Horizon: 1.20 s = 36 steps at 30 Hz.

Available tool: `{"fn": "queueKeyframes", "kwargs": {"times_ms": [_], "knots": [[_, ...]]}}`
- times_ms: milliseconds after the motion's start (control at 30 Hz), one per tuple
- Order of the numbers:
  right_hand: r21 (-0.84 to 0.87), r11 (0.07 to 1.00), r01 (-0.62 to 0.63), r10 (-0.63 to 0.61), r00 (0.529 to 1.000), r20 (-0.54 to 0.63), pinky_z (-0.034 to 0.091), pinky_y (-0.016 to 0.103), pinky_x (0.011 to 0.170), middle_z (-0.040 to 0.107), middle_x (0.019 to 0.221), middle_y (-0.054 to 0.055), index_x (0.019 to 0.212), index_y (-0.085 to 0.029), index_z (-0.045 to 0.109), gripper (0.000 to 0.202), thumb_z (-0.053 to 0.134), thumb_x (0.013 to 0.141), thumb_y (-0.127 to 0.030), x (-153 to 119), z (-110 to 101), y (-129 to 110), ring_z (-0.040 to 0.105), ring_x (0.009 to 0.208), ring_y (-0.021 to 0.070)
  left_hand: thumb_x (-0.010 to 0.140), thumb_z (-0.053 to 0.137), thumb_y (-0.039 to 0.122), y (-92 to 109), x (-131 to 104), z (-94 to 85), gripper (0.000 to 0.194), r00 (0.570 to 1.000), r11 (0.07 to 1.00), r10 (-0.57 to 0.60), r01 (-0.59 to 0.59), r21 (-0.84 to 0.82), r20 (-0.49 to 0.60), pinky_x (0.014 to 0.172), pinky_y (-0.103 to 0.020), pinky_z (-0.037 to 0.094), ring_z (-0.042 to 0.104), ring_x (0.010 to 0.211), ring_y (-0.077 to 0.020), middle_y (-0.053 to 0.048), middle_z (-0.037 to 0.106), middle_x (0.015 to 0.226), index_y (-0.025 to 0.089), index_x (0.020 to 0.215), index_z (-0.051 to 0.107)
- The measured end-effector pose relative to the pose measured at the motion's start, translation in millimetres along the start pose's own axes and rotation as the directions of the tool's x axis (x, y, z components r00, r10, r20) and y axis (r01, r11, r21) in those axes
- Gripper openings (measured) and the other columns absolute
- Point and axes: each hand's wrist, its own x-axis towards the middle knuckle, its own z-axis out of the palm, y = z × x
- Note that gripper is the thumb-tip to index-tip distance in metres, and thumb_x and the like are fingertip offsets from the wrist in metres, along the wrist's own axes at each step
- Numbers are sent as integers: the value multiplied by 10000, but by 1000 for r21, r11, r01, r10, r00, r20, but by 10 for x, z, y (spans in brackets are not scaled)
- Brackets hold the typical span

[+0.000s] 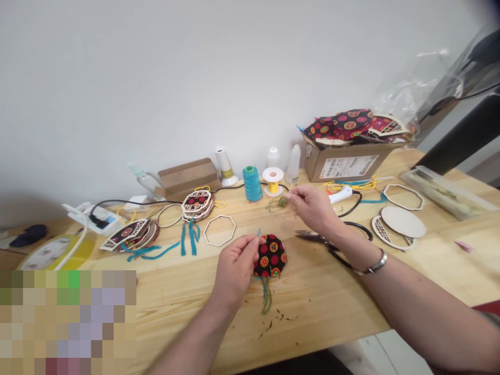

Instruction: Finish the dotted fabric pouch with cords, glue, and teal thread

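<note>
My left hand (239, 263) is closed in a pinch at the upper left edge of a round piece of black fabric (272, 258) with red and yellow flower patterns. A short tip of blue cord shows above the fingertips. Green and blue cords (267, 299) hang from the fabric's lower edge. Farther back, my right hand (312, 205) has its fingertips pinched at a small tangle of green thread (282, 202). Beneath the right forearm lie black-handled scissors (310, 236), partly hidden.
Behind stand a teal thread cone (252, 185), a yellow spool (273, 183) and small bottles. Patterned pieces fill a cardboard box (347, 161) at back right. Stacked lattice ornaments (197, 204), an octagonal frame (220, 230), a power strip (99, 221) and a glue gun (340, 195) lie around.
</note>
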Motion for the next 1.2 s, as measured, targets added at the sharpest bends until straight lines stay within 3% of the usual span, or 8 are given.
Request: {"fn": "queueKeyframes", "kwargs": {"times_ms": [100,200,500,767,967,1067,1133,1200], "knots": [[-350,934,72,4,977,213,358,257,609,668,779,58,745,-179,683,220,494,818,-263,37,-81,32,566,715,167,707,654,394,31,-9,7,272,1000,994,-14,12,-109,-18,379,-164,183,274,383,-21,71,409,504,134,786,661],[-516,834,195,4,933,360,390,268,687,675,901,84,829,-195,700,193,510,805,-226,3,-78,-1,585,863,201,713,660,367,51,-10,1,244,1000,985,-18,14,-172,-18,377,-155,177,264,374,-13,80,391,490,131,776,651],[-594,749,295,10,890,456,423,335,702,665,856,184,795,-72,675,211,488,709,-24,-99,-43,-119,597,870,286,726,654,346,51,-3,-14,227,999,980,-36,33,-194,-12,370,-146,179,272,364,-7,85,381,481,125,779,645],[-553,782,287,-28,904,428,420,352,717,656,863,218,785,-43,670,227,484,668,17,-110,-5,-113,595,880,306,725,650,375,41,19,-21,260,999,979,-44,43,-199,-4,369,-151,182,267,365,-10,81,387,487,121,778,637],[-357,918,171,-42,939,342,423,230,625,689,785,53,791,-166,675,191,491,816,-210,9,-46,-113,615,741,156,704,657,404,51,14,-23,286,999,973,-45,48,-225,14,371,-159,168,254,358,-11,82,376,483,125,757,631],[83,996,-35,4,939,343,382,214,515,654,646,20,716,-151,649,203,534,790,-302,123,-104,-252,545,557,109,697,655,420,44,3,-16,300,998,971,-51,56,-231,26,367,-165,162,252,353,-11,79,376,488,126,746,629],[416,889,-190,29,931,363,343,212,468,635,607,25,680,-132,618,207,587,741,-327,233,-139,-397,471,475,79,699,651,427,40,-5,-12,305,998,970,-51,58,-237,37,366,-166,152,247,351,-11,81,367,487,127,747,631],[603,757,-252,15,929,370,318,205,444,640,618,35,666,-124,592,214,636,697,-331,372,-164,-563,406,427,47,695,653,435,45,-14,-10,313,997,965,-55,66,-253,51,367,-165,141,235,354,-11,86,345,480,126,741,633]]}}
